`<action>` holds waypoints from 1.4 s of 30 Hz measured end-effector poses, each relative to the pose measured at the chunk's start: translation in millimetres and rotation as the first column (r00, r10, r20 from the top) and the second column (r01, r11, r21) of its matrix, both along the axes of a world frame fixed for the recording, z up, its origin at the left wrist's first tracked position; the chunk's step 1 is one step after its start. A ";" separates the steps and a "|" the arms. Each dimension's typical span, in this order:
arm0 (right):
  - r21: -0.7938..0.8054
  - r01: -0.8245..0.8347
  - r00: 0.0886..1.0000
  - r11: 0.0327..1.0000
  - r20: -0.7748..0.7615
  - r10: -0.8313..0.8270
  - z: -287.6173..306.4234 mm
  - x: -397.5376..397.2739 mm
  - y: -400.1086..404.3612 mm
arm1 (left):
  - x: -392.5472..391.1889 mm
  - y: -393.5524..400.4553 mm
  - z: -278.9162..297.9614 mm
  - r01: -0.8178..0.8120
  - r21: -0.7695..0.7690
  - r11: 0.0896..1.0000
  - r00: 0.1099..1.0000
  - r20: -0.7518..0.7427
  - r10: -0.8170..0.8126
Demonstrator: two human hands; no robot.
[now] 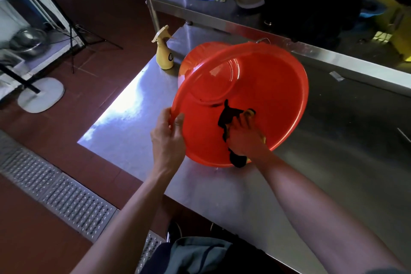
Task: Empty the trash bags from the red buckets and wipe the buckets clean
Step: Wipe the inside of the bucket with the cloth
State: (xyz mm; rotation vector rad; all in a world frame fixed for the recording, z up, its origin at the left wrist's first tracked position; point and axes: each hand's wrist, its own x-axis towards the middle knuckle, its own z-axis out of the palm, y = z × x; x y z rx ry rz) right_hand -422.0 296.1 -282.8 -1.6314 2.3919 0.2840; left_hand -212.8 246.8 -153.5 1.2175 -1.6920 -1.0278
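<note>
Landmark: the red bucket [262,87], a wide shallow basin tipped up on the steel worktop [138,104] with its open mouth turned toward the person; its lower rim rests on the worktop; no bag shows inside it
Left hand: the left hand [169,135] has its grip clenched on the bucket's near-left rim, thumb over the inner edge and fingers behind the outer side; it holds the bucket tilted
Right hand: the right hand [244,133] lies inside the bucket against the lower part of the inner wall; its grip is closed around a dark cloth [229,115]; a patch of yellow shows at the fingertips and under the wrist, whether part of the cloth or a second piece I cannot tell
Cloth: bunched and crumpled; one end sticks up past the fingers toward the bucket's bottom, the other hangs over the bucket's lower rim below the wrist
Spray bottle: a yellow spray bottle [164,52] stands upright on the worktop, just left of the bucket's far side, near the worktop's left corner
Shelf: behind the bucket a steel shelf [178,0] carries papers and dark bundled things
</note>
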 end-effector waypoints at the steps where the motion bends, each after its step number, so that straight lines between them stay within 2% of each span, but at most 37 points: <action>1: 0.022 -0.024 1.000 0.999 0.018 0.023 1.6 -1.8 0.1 | -1.8 1.5 -0.5 -0.009 -0.001 1.000 1.000 -0.004 0.009; 6: 0.009 -0.106 0.984 0.994 0.145 0.103 -6.6 3.3 -3.1 | -9.0 2.8 -5.3 -0.048 -0.018 0.999 0.999 0.017 0.048; 10: -0.037 -0.059 0.975 0.998 0.210 0.066 -11.8 19.6 -4.8 | -12.8 4.4 -5.0 -0.064 -0.029 0.998 0.998 0.021 0.064; 15: -0.189 0.022 0.890 0.982 0.451 0.067 -0.9 55.9 -27.7 | -11.7 7.6 -6.5 -0.062 -0.012 0.998 0.998 0.016 0.062; 17: -0.245 0.164 0.729 0.955 0.682 0.050 14.3 71.1 -39.5 | -10.3 9.0 -5.3 -0.056 -0.016 0.998 0.998 0.020 0.056; 19: -0.232 0.325 0.493 0.917 0.869 0.045 37.9 86.8 -45.6 | -8.7 9.5 -5.3 -0.058 -0.014 0.998 0.998 0.021 0.059; 22: -0.196 0.495 0.225 0.846 0.970 0.093 58.7 105.3 -51.4 | -5.2 6.3 -8.2 -0.067 -0.024 0.997 0.997 0.027 0.067; 24: -0.189 0.564 0.161 0.804 0.980 0.118 66.2 110.3 -49.7 | -4.9 4.0 -8.6 -0.061 -0.029 0.998 0.997 0.044 0.062; 27: -0.298 0.498 0.259 0.814 0.947 0.188 63.0 111.7 -40.0 | -6.8 3.8 -7.1 -0.058 -0.028 0.998 0.997 0.045 0.059; 29: -0.352 0.440 0.369 0.826 0.910 0.191 57.9 111.8 -32.6 | -7.3 3.0 -5.8 -0.076 -0.021 0.997 0.996 0.036 0.077; 32: -0.416 0.284 0.595 0.864 0.783 0.181 38.5 105.3 -22.4 | -5.5 -2.2 -4.2 -0.093 -0.014 0.996 0.995 0.033 0.093; 35: -0.324 0.109 0.810 0.940 0.576 0.105 24.1 86.6 -5.0 | -4.9 -3.0 -3.1 -0.052 -0.021 0.998 0.998 0.035 0.053; 37: -0.305 -0.006 0.910 0.952 0.394 0.132 10.7 73.8 7.6 | -7.4 -0.8 -3.2 -0.016 -0.045 0.999 0.998 0.052 0.019; 39: -0.231 -0.111 0.961 0.967 0.225 0.164 -9.2 60.7 18.6 | -12.1 2.6 -2.0 0.014 -0.065 0.998 0.997 0.074 -0.009; 42: -0.077 -0.078 0.988 0.994 0.125 0.087 -16.0 41.7 34.7 | -17.7 6.0 0.0 0.048 -0.077 0.996 0.994 0.100 -0.041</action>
